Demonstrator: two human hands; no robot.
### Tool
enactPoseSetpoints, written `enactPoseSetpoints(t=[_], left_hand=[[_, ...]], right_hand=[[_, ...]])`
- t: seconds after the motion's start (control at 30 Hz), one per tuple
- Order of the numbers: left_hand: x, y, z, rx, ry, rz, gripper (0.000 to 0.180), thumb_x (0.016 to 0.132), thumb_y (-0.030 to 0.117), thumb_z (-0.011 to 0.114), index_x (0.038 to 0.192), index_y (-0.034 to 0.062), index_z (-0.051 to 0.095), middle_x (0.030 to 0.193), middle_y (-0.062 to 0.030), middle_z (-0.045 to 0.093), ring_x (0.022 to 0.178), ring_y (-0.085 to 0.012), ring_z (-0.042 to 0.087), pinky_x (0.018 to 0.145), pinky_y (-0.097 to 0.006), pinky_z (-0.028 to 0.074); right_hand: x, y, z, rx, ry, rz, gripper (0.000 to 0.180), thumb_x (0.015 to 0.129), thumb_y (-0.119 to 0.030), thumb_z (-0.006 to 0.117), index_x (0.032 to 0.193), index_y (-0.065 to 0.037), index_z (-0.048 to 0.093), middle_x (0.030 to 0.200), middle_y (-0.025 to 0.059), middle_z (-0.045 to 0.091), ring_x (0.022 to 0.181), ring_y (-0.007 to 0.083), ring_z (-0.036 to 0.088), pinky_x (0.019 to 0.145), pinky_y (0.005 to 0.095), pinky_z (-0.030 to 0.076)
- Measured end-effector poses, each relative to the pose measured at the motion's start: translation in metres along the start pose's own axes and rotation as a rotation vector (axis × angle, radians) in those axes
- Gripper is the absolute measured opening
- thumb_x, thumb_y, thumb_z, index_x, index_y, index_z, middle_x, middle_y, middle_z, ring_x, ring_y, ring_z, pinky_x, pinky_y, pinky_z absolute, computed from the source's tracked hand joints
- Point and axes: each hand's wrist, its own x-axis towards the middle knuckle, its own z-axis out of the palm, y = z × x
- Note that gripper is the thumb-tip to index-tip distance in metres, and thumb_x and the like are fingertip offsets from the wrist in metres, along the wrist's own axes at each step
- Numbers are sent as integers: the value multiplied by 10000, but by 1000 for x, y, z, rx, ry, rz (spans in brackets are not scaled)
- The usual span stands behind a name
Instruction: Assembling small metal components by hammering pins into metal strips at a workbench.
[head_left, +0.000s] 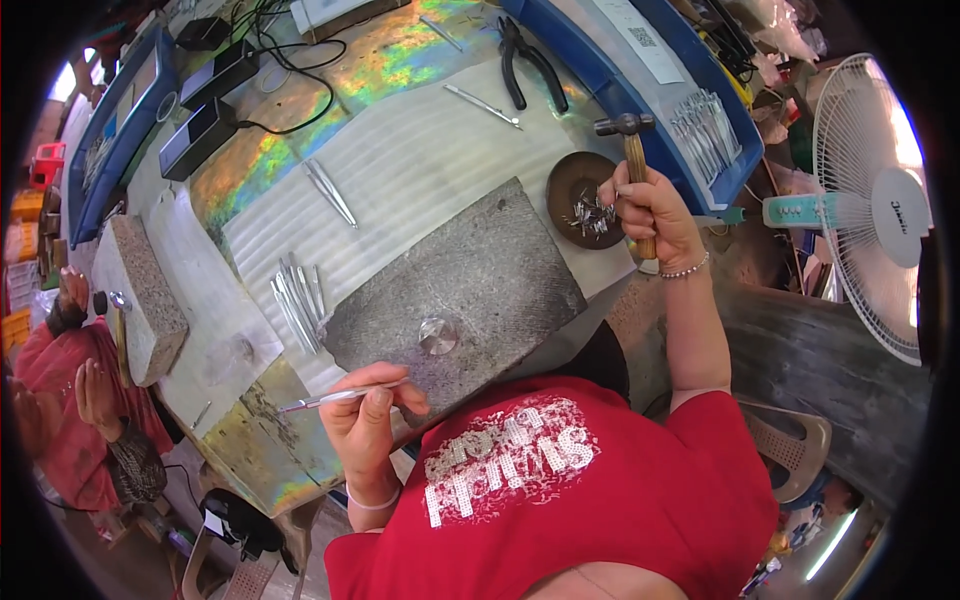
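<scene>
Fingers of our left hand (pixel 366 425) pinch a rod (pixel 335 396), those of our right hand (pixel 655 205) wrap a hammer (pixel 635 155), and the disc (pixel 437 336) lies on the slab (pixel 490 255), so we'd want the rod steady and the hammer grip relaxed.

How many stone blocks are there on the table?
2: the dark grey block under the small metal disc, and the paler speckled block at the picture's left.

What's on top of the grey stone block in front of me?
A round silver metal disc rests on the grey stone block. What is beneath the disc can't be seen, and your left hand covers part of the block's near edge.
</scene>
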Motion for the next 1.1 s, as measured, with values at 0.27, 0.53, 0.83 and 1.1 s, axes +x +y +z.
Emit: enactPoseSetpoints(t=[0.27, 0.53, 0.83, 1.1], left_hand=[[-4, -4, 9, 44, 7, 20, 279, 904, 184, 580, 1016, -71, 592, 778, -164, 641, 640, -198, 625, 593, -282, 509], [-9, -6, 11, 130, -73, 107, 264, 895, 199, 590, 947, -57, 628, 839, -144, 598, 651, -191, 623, 615, -269, 499], [-6, -9, 37, -248, -48, -169, 142, 892, 34, 507, 962, -60, 586, 928, -135, 599, 742, -194, 660, 678, -278, 544], [1, -18, 39, -482, -23, -234, 231, 862, 118, 635, 1039, 16, 527, 877, -122, 655, 679, -175, 645, 618, -255, 527]], right_hand=[[-18, 3, 17, -5, -29, -21, 88, 838, -47, 562, 847, -62, 476, 813, 123, 581, 421, -12, 293, 344, 124, 240], [-36, 10, 49, -100, -111, -64, 91, 828, -49, 593, 842, -55, 504, 789, 103, 589, 422, -1, 329, 353, 148, 250], [-67, 26, 114, -359, -202, 145, 133, 832, -54, 615, 956, -5, 614, 861, 54, 640, 619, 25, 517, 507, 169, 388], [-70, 60, 141, -414, -355, 40, 141, 779, 7, 606, 911, 0, 556, 808, 21, 591, 774, 73, 573, 696, 223, 463]])
